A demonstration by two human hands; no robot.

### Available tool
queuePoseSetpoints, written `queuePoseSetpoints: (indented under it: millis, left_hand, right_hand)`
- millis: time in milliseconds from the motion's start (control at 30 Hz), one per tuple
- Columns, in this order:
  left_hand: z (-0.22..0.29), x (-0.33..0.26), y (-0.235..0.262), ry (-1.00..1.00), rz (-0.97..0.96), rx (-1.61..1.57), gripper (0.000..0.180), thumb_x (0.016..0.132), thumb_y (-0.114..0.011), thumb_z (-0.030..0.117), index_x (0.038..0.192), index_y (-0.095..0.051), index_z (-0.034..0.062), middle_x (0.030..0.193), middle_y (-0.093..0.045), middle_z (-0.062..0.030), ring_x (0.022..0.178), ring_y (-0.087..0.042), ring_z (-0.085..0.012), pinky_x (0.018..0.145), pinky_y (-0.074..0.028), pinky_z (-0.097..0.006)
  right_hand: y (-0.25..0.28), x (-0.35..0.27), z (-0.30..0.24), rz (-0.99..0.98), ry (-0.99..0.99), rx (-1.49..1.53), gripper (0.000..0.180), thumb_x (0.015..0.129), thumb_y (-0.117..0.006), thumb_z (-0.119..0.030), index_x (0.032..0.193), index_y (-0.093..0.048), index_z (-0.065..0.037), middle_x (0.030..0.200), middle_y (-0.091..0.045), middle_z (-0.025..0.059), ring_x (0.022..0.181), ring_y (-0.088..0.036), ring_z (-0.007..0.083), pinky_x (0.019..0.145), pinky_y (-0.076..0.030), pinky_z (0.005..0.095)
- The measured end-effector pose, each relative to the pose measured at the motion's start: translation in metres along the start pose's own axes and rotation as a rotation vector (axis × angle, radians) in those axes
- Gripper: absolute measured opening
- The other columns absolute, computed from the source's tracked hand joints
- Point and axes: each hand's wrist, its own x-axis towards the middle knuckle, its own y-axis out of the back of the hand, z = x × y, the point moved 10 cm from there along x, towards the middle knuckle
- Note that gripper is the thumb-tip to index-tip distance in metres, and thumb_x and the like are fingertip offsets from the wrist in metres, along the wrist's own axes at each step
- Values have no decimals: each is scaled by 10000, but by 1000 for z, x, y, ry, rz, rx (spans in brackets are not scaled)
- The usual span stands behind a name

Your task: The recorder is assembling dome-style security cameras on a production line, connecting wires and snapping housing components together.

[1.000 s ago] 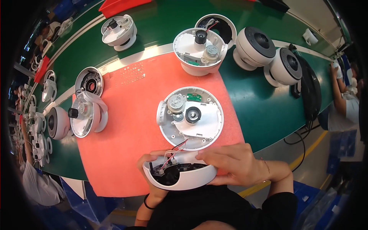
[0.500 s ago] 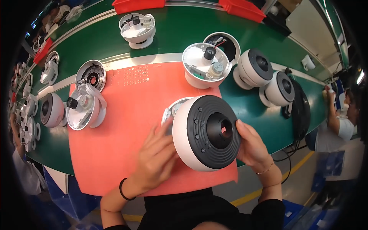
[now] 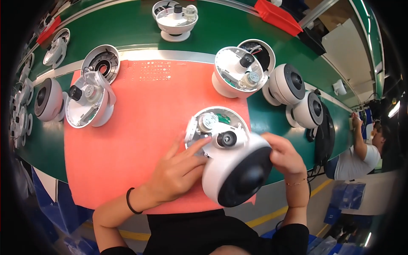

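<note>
Left hand (image 3: 180,170) spread, fingers flat against left side of white dome cover (image 3: 236,174), index fingertip resting on inner base plate (image 3: 214,129). Right hand (image 3: 284,155) cupped around cover's right rim, fingers curled, gripping. Cover sits between both hands, tilted, dark round opening facing down toward person, upper edge overlapping base plate just behind it. Both hands equally near. Plate lies on orange mat (image 3: 140,127). Similar open unit (image 3: 87,104) at mat's left edge, another (image 3: 236,76) beyond, on green table (image 3: 127,29).

Left hand (image 3: 178,172) spreads flat, fingers extended; right hand (image 3: 284,155) curls in a grip.
</note>
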Motion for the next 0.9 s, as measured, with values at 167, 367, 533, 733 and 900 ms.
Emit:
queuePoseSetpoints:
  millis: [167, 367, 533, 733, 900]
  left_hand:
    - [-3, 3, 8, -39, -232, -375, 111, 717, -615, 68, 799, -576, 6, 1050, -500, -144, 1197, -411, -338, 926, -337, -552]
    - [-6, -3, 23, 67, -458, -324, 156, 732, -641, 77, 860, -608, -6, 1295, -317, -200, 1227, -343, -360, 984, -328, -448]
    - [-28, -15, 36, 508, -117, -524, 238, 700, -714, 203, 774, -618, -2, 1292, -367, -239, 914, -607, -304, 783, -493, -351]
    - [-6, -4, 37, 375, -174, -101, 469, 603, -777, 449, 658, -577, 28, 928, -631, -189, 427, -563, -158, 391, -429, -256]
    - [-6, -5, 36, 402, -223, 43, 498, 615, -747, 490, 580, -500, 59, 523, -517, -46, 345, -476, -157, 338, -364, -277]
  right_hand:
    - [-30, -8, -35, -202, 122, -393, 470, 730, -693, -115, 1135, -516, 44, 1056, -592, 137, 947, -591, 207, 813, -470, 317]
    - [-46, -6, -6, -111, -29, -386, 386, 792, -624, -91, 1127, -472, 25, 865, -621, 81, 750, -589, 116, 671, -463, 238]
    - [-28, -9, 12, 32, -167, -190, 302, 834, -555, -63, 1109, -451, 11, 822, -600, 13, 695, -490, 19, 587, -384, 178]
    - [-31, 6, -6, 31, -85, -350, 246, 814, -589, -102, 1015, -507, 15, 692, -606, 45, 592, -541, 60, 513, -407, 210]
    - [-35, 23, -33, -17, 182, -892, 208, 776, -619, -190, 824, -556, 2, 596, -547, 86, 479, -536, 196, 430, -404, 277]
